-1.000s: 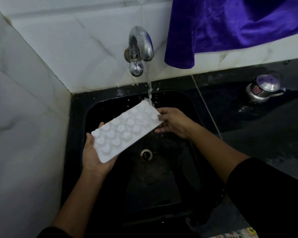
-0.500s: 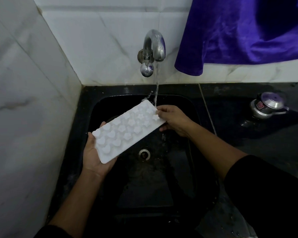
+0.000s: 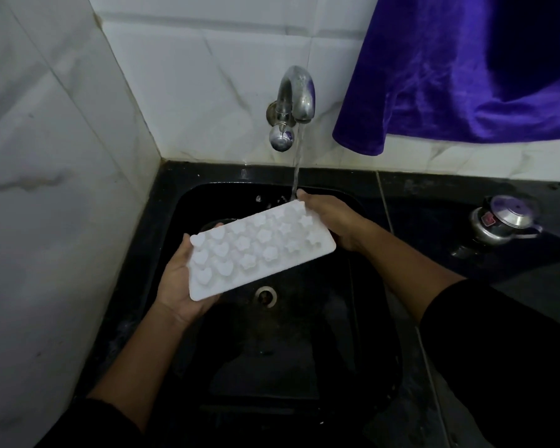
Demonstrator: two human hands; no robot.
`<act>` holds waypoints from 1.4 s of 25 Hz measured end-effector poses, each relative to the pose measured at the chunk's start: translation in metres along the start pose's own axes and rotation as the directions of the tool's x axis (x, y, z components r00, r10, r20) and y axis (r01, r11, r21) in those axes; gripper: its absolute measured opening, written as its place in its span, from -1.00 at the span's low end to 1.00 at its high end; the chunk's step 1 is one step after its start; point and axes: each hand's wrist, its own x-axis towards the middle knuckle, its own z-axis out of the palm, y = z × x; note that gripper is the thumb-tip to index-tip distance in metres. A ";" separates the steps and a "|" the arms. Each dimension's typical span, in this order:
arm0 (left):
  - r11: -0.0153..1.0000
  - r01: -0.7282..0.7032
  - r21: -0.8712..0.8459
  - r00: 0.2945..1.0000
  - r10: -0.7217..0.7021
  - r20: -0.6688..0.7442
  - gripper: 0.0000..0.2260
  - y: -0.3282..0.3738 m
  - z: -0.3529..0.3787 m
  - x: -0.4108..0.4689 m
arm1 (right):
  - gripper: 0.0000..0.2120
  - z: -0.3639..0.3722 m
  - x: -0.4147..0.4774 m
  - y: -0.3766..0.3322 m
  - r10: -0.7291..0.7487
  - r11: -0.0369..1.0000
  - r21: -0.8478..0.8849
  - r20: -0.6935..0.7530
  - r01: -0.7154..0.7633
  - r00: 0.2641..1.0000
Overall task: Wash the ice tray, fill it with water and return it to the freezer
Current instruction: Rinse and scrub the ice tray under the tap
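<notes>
Sink (image 3: 362, 318), black and deep, sits in a white-tiled corner, with a purple cloth (image 3: 466, 76) hanging at upper right. Over the basin the white ice tray (image 3: 259, 250) tilts, moulded bumps up. The left hand (image 3: 178, 279) cradles its near end and the right hand (image 3: 333, 221) grips its far end, where the tap (image 3: 296, 92) pours water.
</notes>
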 end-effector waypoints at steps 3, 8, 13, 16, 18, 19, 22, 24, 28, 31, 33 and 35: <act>0.999 -0.017 -0.043 0.995 0.013 -0.098 -0.33 0.006 0.004 0.012 | -0.67 -0.014 0.001 0.013 0.010 0.999 0.052 -0.028 -0.009 1.000; 0.978 -0.064 0.197 0.971 0.107 -0.215 -0.42 -0.033 0.027 0.038 | -0.83 -0.005 -0.013 0.039 -0.025 0.974 0.225 -0.017 0.029 1.000; 0.900 -0.193 0.390 0.970 0.234 -0.060 -0.59 -0.058 0.042 0.066 | -0.82 0.015 -0.018 0.052 -0.104 0.990 0.095 -0.031 0.107 0.994; 0.882 -0.222 0.415 0.953 0.286 -0.097 -0.62 -0.057 0.034 0.067 | -0.79 0.013 -0.010 0.051 -0.121 0.991 -0.059 0.013 0.122 0.993; 0.881 -0.223 0.418 0.952 0.289 -0.101 -0.63 -0.053 0.029 0.065 | -0.74 0.016 -0.003 0.048 -0.130 0.983 -0.124 0.062 0.137 0.990; 0.879 -0.223 0.421 0.952 0.289 -0.099 -0.62 -0.051 0.029 0.063 | -0.71 0.018 -0.001 0.046 -0.134 0.979 -0.142 0.072 0.143 0.988; 0.862 -0.231 0.451 0.943 0.313 -0.116 -0.60 -0.051 0.033 0.054 | -0.68 0.020 0.009 0.040 -0.142 0.969 -0.197 0.041 0.148 0.989; 0.848 -0.239 0.473 0.941 0.322 -0.102 -0.58 -0.052 0.036 0.048 | -0.68 0.019 0.020 0.038 -0.177 0.946 -0.275 0.006 0.172 0.984; 0.825 -0.216 0.522 0.957 0.285 -0.054 -0.58 -0.062 0.044 0.038 | -0.63 0.016 0.043 0.023 -0.241 0.918 -0.349 -0.118 0.187 0.963; 0.824 -0.211 0.526 0.968 0.251 -0.004 -0.56 -0.066 0.049 0.033 | -0.60 0.013 0.050 0.008 -0.278 0.919 -0.336 -0.180 0.206 0.944; 0.819 -0.218 0.531 0.969 0.246 0.019 -0.56 -0.063 0.050 0.031 | -0.63 0.013 0.052 0.005 -0.286 0.927 -0.303 -0.187 0.222 0.940; 0.798 -0.214 0.563 0.970 0.240 0.029 -0.56 -0.060 0.050 0.029 | -0.67 0.019 0.051 0.010 -0.243 0.965 -0.156 -0.249 0.209 0.937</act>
